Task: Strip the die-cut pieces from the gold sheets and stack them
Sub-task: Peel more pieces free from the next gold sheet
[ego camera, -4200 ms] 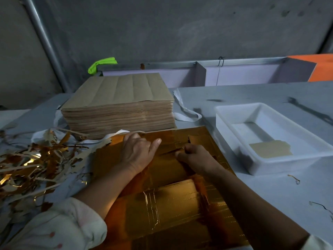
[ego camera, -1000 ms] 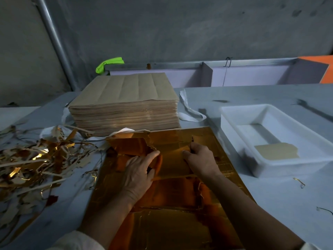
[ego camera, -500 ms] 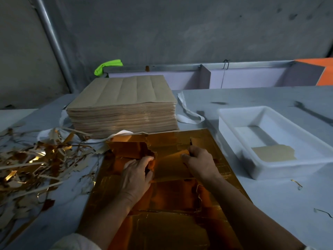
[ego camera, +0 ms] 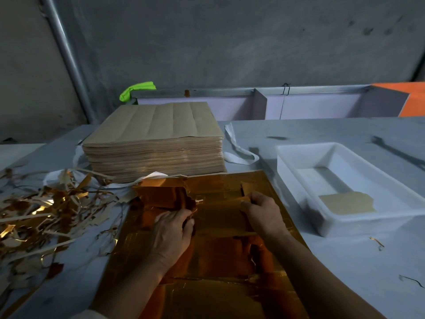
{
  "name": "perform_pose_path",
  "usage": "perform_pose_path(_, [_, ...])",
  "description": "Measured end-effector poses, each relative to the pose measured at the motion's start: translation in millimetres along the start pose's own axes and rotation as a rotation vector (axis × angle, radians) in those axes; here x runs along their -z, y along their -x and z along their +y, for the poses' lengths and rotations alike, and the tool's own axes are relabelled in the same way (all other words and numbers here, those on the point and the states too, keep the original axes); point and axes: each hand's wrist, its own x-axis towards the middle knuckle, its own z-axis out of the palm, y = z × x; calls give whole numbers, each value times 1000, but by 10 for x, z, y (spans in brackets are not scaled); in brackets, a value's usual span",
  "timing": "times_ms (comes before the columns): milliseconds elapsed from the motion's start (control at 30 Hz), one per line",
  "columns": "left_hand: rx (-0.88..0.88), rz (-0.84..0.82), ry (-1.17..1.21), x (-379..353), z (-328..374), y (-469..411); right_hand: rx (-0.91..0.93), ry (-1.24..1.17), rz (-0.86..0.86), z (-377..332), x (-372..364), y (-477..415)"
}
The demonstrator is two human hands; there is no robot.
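- I look down from my head at a grey table (ego camera: pixel 345 261); a big shiny gold sheet (ego camera: pixel 218 293) lies flat on it right in front of me, and it runs from near the bottom edge up to the foot of a tall stack of brown sheets (ego camera: pixel 156 139)
- My left hand (ego camera: pixel 171 236) is on the middle of the gold sheet; its fingers are curled in tight and they grip a torn edge of the sheet; just past my knuckles a crumpled flap (ego camera: pixel 165 196) of the sheet stands up off the table
- My right hand (ego camera: pixel 264 215) is on the sheet too, a little further up and to the right; its thumb and fingers are pressed together and they pinch a small raised bit of the gold sheet; the two hands are near each other but apart
- A white tray (ego camera: pixel 299 148) sits on the table just beside the right edge of the gold sheet; one flat tan piece (ego camera: pixel 347 202) lies in the near end of it
- A messy pile of gold scraps (ego camera: pixel 39 215) lies on the left side of the table, near the sheet and the brown stack
- A white strap (ego camera: pixel 236 148) curls out from under the brown stack on its right side
- At the back there is a grey wall with a metal pipe (ego camera: pixel 66 54); a bright green thing (ego camera: pixel 136 89) sits behind the stack; an orange thing (ego camera: pixel 411 97) is at the far right
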Motion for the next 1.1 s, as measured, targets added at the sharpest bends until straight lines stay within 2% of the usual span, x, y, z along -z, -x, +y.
perform_pose_path(767, [13,-33,-36,-25,-48,-7,-75,-8,55,40,128,-100])
perform_pose_path(1100, [14,-13,-32,14,-22,-1,-180,4,-134,-120,252,-97])
